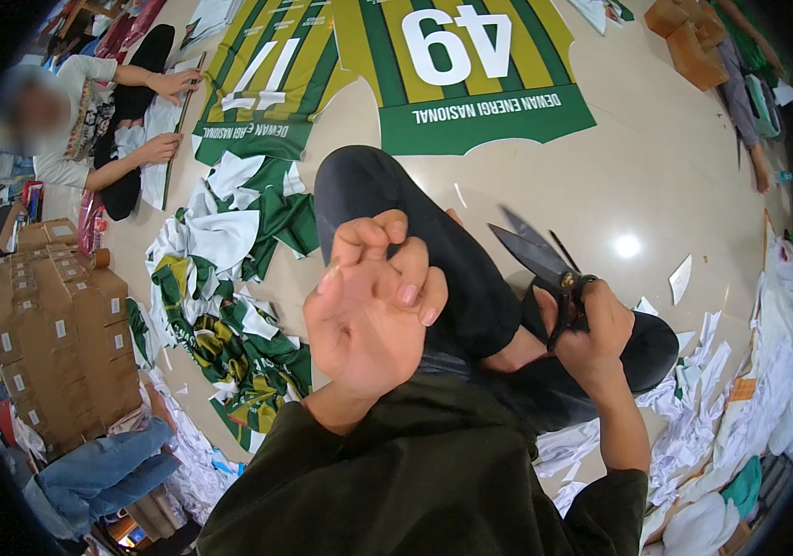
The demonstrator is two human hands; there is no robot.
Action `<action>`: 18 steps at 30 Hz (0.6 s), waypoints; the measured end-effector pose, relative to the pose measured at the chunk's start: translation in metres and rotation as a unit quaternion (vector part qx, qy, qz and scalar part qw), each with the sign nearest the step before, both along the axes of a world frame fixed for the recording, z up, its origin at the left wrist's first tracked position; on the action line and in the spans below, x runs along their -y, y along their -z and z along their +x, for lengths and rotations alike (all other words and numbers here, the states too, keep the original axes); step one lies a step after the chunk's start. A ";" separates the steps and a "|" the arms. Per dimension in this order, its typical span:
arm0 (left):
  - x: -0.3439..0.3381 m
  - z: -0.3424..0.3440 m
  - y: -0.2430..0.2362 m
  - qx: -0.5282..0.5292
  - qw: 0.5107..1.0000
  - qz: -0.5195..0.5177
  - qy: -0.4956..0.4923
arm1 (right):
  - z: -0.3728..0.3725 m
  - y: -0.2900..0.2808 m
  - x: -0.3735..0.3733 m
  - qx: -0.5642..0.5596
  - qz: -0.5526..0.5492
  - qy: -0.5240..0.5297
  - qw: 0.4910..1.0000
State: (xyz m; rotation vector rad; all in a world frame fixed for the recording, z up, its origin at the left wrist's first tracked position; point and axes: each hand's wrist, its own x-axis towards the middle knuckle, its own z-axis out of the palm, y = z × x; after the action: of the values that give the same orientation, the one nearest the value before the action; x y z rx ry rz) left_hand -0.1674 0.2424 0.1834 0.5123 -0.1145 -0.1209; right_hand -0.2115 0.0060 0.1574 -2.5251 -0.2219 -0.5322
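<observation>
Our half-curled left hand (367,315) held nothing; our right hand (600,332) gripped one pair of scissors (534,254). Two jersey panels (471,104) lay toward the floor (665,199)'s far edge.

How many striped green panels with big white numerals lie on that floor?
2: the right panel lies at the top, right of centre; the left panel is immediately beside it. More could lie out of view.

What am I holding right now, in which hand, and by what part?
Scissors, by the handles, in your right hand; your left hand looks empty.
</observation>
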 end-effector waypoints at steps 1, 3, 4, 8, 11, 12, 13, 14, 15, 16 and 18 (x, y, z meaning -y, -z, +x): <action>0.001 0.001 -0.001 0.007 1.000 0.004 -0.002 | -0.002 -0.002 -0.003 -0.005 0.012 -0.003 1.000; 0.006 0.002 -0.007 0.022 1.000 0.011 -0.004 | -0.004 -0.008 -0.007 -0.014 0.035 -0.009 0.999; 0.008 0.002 -0.010 0.026 0.999 0.024 -0.010 | -0.005 -0.010 -0.008 -0.012 0.034 -0.010 0.999; 0.018 0.001 -0.021 0.030 0.998 0.054 -0.029 | -0.010 0.000 -0.003 0.006 0.029 -0.013 0.999; 0.025 0.002 -0.027 0.036 0.996 0.064 -0.040 | -0.013 0.006 0.004 0.027 0.033 -0.015 0.999; 0.028 0.002 -0.028 0.040 0.996 0.068 -0.044 | -0.013 0.008 0.006 0.034 0.036 -0.015 0.999; 0.030 0.001 -0.030 0.049 0.994 0.081 -0.056 | -0.013 0.005 0.006 0.034 0.042 -0.009 0.999; 0.032 0.000 -0.031 0.058 0.991 0.095 -0.068 | -0.013 -0.001 0.005 0.034 0.047 -0.003 0.998; 0.035 -0.001 -0.032 0.067 0.989 0.109 -0.080 | -0.014 -0.004 0.006 0.033 0.053 0.003 0.998; 0.038 -0.003 -0.030 0.091 0.984 0.125 -0.091 | -0.016 -0.004 0.009 0.044 0.045 0.001 0.998; 0.042 -0.004 -0.024 0.139 0.972 0.155 -0.112 | -0.020 -0.001 0.017 0.065 0.029 -0.003 0.997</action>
State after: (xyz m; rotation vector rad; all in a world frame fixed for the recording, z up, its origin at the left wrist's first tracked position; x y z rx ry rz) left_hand -0.1714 0.2007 0.2078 0.8495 -0.3146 0.1583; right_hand -0.2315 -0.0114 0.1583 -2.4348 -0.2570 -0.6923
